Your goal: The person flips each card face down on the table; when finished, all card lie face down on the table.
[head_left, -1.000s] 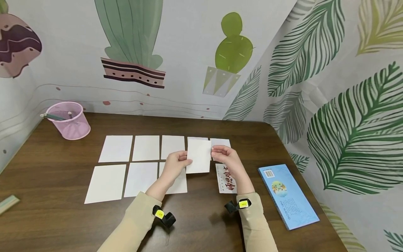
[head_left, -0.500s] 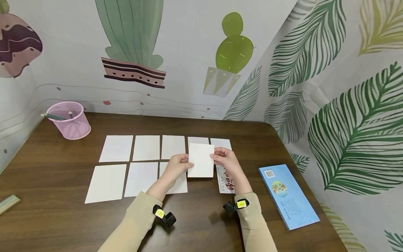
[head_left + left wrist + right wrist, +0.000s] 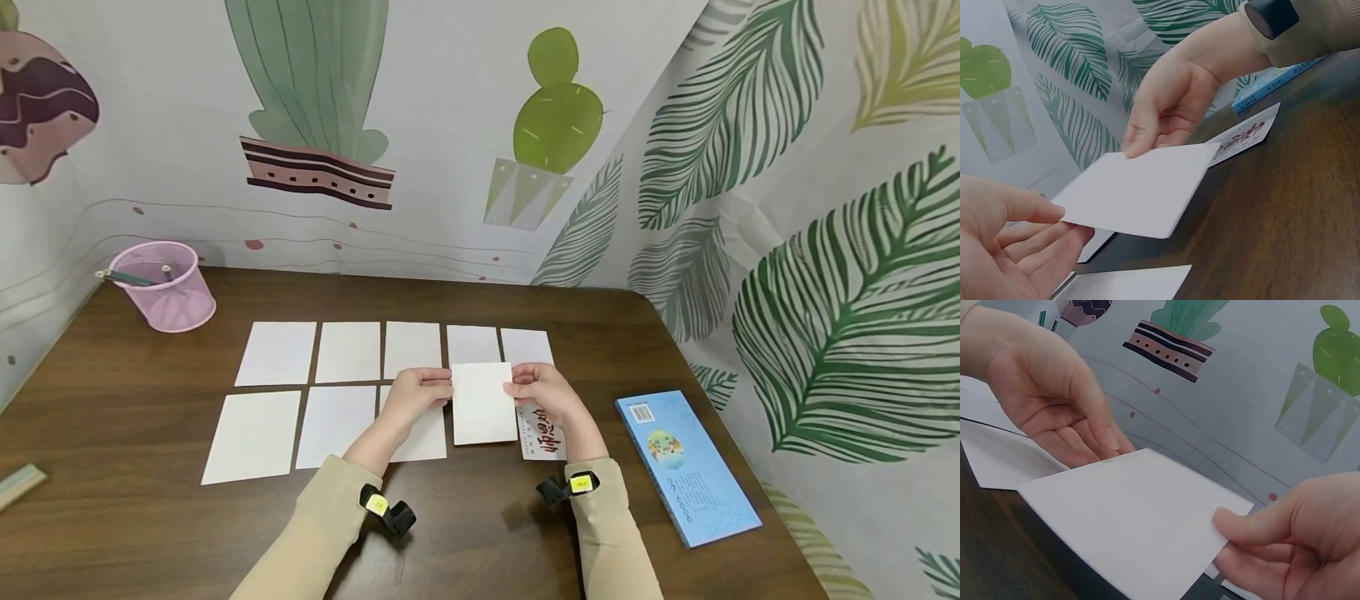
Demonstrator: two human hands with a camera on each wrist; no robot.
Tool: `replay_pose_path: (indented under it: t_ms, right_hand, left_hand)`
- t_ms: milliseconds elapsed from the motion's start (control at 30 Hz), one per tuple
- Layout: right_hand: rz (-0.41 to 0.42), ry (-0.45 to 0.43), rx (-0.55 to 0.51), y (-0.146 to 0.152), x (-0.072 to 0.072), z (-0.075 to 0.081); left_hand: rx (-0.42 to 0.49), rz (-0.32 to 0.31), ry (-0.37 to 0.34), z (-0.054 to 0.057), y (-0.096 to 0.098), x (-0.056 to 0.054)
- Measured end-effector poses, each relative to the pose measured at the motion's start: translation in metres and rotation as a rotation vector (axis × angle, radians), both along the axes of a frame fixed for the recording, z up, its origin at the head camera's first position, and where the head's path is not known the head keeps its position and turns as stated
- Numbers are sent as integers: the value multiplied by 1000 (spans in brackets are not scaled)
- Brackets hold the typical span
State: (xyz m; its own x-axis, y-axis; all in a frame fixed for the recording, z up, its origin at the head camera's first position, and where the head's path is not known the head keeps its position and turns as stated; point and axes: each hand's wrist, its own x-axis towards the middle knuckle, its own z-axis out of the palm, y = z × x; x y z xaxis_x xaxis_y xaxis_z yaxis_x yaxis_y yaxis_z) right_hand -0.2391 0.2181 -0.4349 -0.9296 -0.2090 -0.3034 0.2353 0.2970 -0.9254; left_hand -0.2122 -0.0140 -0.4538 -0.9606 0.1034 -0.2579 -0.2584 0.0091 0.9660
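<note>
A blank white card (image 3: 483, 404) is held low over the table, in front of the back row. My right hand (image 3: 551, 392) pinches its right edge, thumb on top and fingers underneath. At the opposite edge is my left hand (image 3: 414, 406), its fingers extended. In the left wrist view the left thumb tip (image 3: 1054, 212) meets the card's corner, with the other fingers below. In the right wrist view that thumb stands beside the edge. A card with red writing (image 3: 542, 433) lies partly behind my right hand.
Several white cards (image 3: 255, 437) lie in two rows on the brown table (image 3: 465, 533). A blue book (image 3: 686, 467) lies at the right. A pink mesh pen cup (image 3: 176, 300) stands back left, and a pale green object (image 3: 21, 485) lies at the left edge.
The held card has come toward me and slightly right, uncovering more of the back row. My left thumb no longer lies over the card in the head view.
</note>
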Motion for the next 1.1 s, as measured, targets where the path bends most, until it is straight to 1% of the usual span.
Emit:
replay_pose_path:
  t_ms: [133,200,400,567,600,633,800,833,867,1100]
  right_hand:
    - [30,-47,33,0,0,-1]
    - [37,-54,50,0,0,-2]
    - [31,-49,110,-1,0,-6]
    - [24,-32,156,-2,0,-7]
    - [22,-34,167,-3,0,-6]
    - [20,-33,174,-5,3,0]
    - [-29,-43,239,-8,4,3]
    - [-41,-40,254,-8,4,2]
    - [-52,-41,270,-7,2,-3]
    - [-84,-15,375,-8,2,-5]
  left_hand:
    - [-9,4,-6,1,-3,0]
    - [-18,5,-13,2,-3,0]
    - [-22,23,-23,3,-5,2]
    - [-15,21,-23,4,-5,2]
    - [-21,19,-24,4,-5,2]
    - [-27,16,-26,4,-5,2]
    - [-65,2,-29,6,-3,2]
    - [-70,0,-30,6,-2,2]
    - [-72,-1,-31,6,-2,2]
    - [-78,-7,-40,4,0,3]
